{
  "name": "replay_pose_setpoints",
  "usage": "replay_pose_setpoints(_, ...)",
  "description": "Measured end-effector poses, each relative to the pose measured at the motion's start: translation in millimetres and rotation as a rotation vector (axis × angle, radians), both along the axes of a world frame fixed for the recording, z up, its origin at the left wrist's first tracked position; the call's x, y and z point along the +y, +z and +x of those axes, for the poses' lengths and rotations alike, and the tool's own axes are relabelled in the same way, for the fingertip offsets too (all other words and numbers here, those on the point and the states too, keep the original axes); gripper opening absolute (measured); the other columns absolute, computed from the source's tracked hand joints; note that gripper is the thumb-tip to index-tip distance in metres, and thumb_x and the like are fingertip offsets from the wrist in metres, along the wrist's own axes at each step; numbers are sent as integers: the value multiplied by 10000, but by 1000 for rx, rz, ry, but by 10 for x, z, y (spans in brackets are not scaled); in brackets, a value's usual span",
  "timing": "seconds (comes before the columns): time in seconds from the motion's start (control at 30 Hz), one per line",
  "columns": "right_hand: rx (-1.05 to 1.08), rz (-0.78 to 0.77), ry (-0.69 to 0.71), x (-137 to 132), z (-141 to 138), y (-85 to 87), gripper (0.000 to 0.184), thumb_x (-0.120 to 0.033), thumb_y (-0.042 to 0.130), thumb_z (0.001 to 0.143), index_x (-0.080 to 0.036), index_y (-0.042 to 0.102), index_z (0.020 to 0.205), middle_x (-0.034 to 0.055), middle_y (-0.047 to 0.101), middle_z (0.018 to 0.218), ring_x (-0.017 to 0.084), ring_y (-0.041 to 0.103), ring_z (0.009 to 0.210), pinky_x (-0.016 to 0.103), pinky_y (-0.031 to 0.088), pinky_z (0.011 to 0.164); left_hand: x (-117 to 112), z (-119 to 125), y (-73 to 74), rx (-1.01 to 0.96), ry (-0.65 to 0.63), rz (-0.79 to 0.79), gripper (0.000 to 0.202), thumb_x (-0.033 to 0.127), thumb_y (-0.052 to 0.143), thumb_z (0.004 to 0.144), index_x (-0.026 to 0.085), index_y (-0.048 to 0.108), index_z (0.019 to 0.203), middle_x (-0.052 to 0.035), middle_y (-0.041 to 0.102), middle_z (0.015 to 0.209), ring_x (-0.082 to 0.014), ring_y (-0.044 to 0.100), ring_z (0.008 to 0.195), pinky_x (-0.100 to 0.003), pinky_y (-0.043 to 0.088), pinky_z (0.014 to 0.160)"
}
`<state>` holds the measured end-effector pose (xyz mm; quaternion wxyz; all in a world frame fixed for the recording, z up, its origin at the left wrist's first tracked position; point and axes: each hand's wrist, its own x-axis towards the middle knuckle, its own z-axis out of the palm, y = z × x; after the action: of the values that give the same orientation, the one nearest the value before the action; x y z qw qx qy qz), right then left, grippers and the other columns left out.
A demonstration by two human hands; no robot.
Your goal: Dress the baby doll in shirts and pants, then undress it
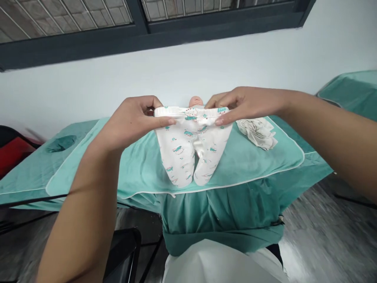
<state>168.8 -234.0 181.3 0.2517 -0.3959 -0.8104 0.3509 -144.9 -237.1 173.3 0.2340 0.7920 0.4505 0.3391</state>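
A pair of small white baby pants with green and red prints hangs by its waistband between my hands. My left hand pinches the left end of the waistband, thumb in front. At the right end, my right hand grips the waistband the same way. Behind the pants shows the head of a baby doll; most of its body is hidden. Under everything lies a light green mat with pale piping.
A crumpled off-white cloth lies on the mat to the right. The mat covers a green-draped bed against a white wall below a dark window frame. A black chair-like object stands at lower left.
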Motion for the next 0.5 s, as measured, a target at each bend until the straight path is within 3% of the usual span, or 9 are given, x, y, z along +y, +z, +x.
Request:
replay_pose_setpoints(0.13, -139, -84, -101, 47, 13, -113, 365, -508, 852, 683, -189, 676, 690, -19, 632, 781, 172, 609, 789, 319, 485, 709, 194, -90, -159, -32, 69, -11, 356, 419, 862, 680, 149, 641, 752, -9, 595, 752, -140, 566, 707, -224, 391, 591)
replay_pose_setpoints(0.2, -55, -67, -106, 53, -96, -180, 381, -540, 800, 746, -193, 653, 693, -9, 615, 754, 164, 581, 767, 314, 462, 691, 289, -78, -252, -95, 127, -21, 372, 444, 856, 688, 156, 621, 710, -12, 563, 698, -139, 538, 667, -241, 394, 576)
replay_pose_setpoints(0.3, 181, -50, -83, 94, -372, -281, 416, -597, 719, 814, -201, 619, 732, 3, 596, 764, 156, 569, 793, 308, 466, 706, 388, 7, -391, -402, 149, -30, 363, 487, 774, 781, 180, 582, 756, -7, 541, 701, -144, 553, 672, -262, 453, 612)
replay_pose_setpoints(0.4, 420, -87, -50, 215, -711, -375, 471, -677, 687, 801, -216, 596, 792, 9, 608, 808, 167, 585, 865, 324, 506, 769, 427, 126, -568, -673, 92, -17, 362, 561, 660, 858, 222, 583, 961, -28, 618, 878, -167, 640, 825, -289, 531, 715)
replay_pose_setpoints(0.5, 604, -110, -3, 432, -1008, -468, 504, -728, 678, 772, -241, 579, 855, 11, 637, 896, 188, 590, 971, 353, 528, 862, 447, 210, -868, -675, 85, -20, 529, 587, 720, 783, 236, 583, 1155, -68, 673, 1093, -226, 663, 1065, -329, 560, 848)
